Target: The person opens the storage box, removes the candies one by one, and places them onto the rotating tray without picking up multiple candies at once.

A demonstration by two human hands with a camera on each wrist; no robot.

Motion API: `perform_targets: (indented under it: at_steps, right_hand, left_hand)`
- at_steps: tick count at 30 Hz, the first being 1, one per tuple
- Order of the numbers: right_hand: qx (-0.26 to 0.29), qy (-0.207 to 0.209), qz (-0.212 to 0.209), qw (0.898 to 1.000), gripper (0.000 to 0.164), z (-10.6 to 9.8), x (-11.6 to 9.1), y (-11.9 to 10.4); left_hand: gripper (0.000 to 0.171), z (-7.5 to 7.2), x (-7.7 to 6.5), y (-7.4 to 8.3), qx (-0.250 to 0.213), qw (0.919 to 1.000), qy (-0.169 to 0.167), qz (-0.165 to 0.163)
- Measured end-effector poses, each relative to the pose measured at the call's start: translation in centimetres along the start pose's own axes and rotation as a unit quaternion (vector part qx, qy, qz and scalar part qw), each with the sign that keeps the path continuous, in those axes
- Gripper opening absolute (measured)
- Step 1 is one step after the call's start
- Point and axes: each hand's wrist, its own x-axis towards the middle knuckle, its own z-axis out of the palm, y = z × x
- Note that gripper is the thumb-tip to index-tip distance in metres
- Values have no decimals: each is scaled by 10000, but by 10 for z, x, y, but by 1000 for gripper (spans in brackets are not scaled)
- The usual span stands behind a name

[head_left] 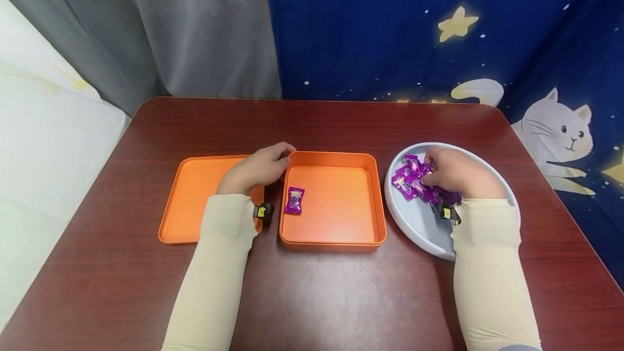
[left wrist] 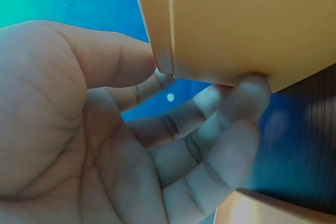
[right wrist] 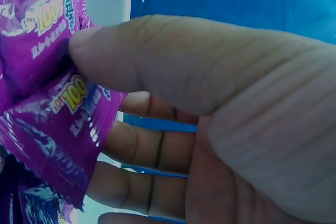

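My left hand [head_left: 260, 167] is at the back left corner of a square orange box [head_left: 333, 234]. In the left wrist view its thumb and bent fingers hold the box's outer corner [left wrist: 236, 24]. One purple wrapped candy [head_left: 294, 201] lies inside the box along its left wall. On the right, my right hand [head_left: 455, 169] reaches into a round white tray [head_left: 429, 237] over a pile of purple wrapped candies [head_left: 411, 177]. Seen from the right wrist, the thumb presses against a candy [right wrist: 68, 119] with the fingers behind it; the fingertips are partly hidden.
Left of the box lies a flat orange lid [head_left: 195, 199], partly under my left forearm. All of it rests on a dark red-brown wooden table [head_left: 331, 297]. Behind the table hang a grey curtain [head_left: 214, 31] and a blue patterned one [head_left: 361, 31].
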Motion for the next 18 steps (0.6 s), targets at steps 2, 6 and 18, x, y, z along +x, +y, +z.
perform_targets:
  at_steps: [2,6,18]
  right_hand:
    - [-7,76,45,10000,31,0,0,1]
    - [-6,129,206,9997,38,-1,-1,1]
    - [-143,390,169,9990,58,-6,-8,-1]
  left_hand:
    - [34,0,0,0,33,10000,23,25]
    - [35,1,1,-1,57,10000,5,37]
    - [34,2,1,-1,-108,9999,0,-64]
